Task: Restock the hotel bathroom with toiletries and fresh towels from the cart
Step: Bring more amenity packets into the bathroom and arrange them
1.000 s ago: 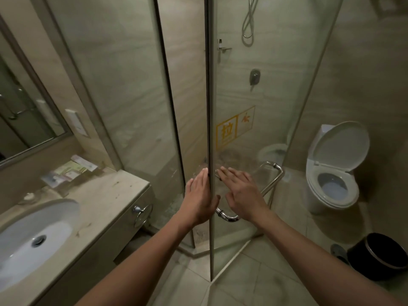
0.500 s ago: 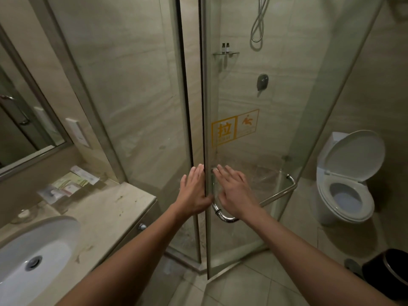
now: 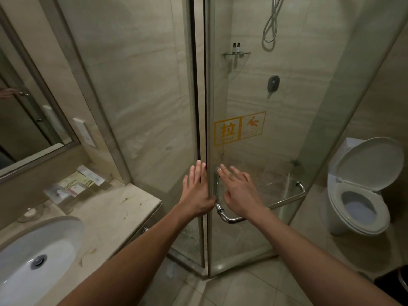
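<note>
- I see a clear glass shower door [image 3: 265, 155] with a yellow printed sticker [image 3: 239, 128] standing between the hands and the shower stall. Its edge is just beside the fixed glass side panel [image 3: 143, 107].
- A curved chrome bar handle [image 3: 230, 219] runs across the door, partly behind the right wrist.
- To the right stands a white toilet with its lid raised [image 3: 362, 186], and a black round bin [image 3: 393, 286] sits at the frame's lower corner.
- To the left are a beige marble counter [image 3: 123, 208], a white oval sink basin [image 3: 33, 261] and a framed wall mirror [image 3: 26, 120].
- My left hand [image 3: 197, 191] lies flat on the glass at the door's edge, fingers straight and together, gripping nothing.
- My right hand [image 3: 239, 193] presses flat on the door just above the handle, fingers straight and slightly spread.
- Two small dark-capped toiletry bottles [image 3: 236, 47] stand upright on the glass corner shelf [image 3: 235, 54] inside the stall, behind the door.
- Flat pale toiletry sachets [image 3: 75, 186] lie fanned at the back of the counter, against the wall.
</note>
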### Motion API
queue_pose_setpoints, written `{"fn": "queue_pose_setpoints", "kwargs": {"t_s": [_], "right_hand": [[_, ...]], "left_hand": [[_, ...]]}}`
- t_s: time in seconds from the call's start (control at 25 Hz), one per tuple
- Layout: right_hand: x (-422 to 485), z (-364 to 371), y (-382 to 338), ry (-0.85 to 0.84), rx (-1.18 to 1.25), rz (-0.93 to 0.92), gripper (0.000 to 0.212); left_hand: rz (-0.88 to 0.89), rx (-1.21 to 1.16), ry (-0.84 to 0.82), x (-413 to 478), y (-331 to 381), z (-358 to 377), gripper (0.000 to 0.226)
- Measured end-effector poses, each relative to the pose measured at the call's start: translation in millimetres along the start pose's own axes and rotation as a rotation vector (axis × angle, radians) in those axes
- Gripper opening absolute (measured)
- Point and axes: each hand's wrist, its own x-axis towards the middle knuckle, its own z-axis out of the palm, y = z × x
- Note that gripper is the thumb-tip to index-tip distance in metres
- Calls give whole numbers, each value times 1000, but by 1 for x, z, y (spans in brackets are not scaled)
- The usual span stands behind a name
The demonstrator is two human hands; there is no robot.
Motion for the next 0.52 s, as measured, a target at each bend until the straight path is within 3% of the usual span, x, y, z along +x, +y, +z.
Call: {"fn": "queue_pose_setpoints", "kwargs": {"t_s": [0.52], "right_hand": [[46,-2,28,-72,30,-137,72]], "left_hand": [[-239,93,35,30,11,2,110]]}}
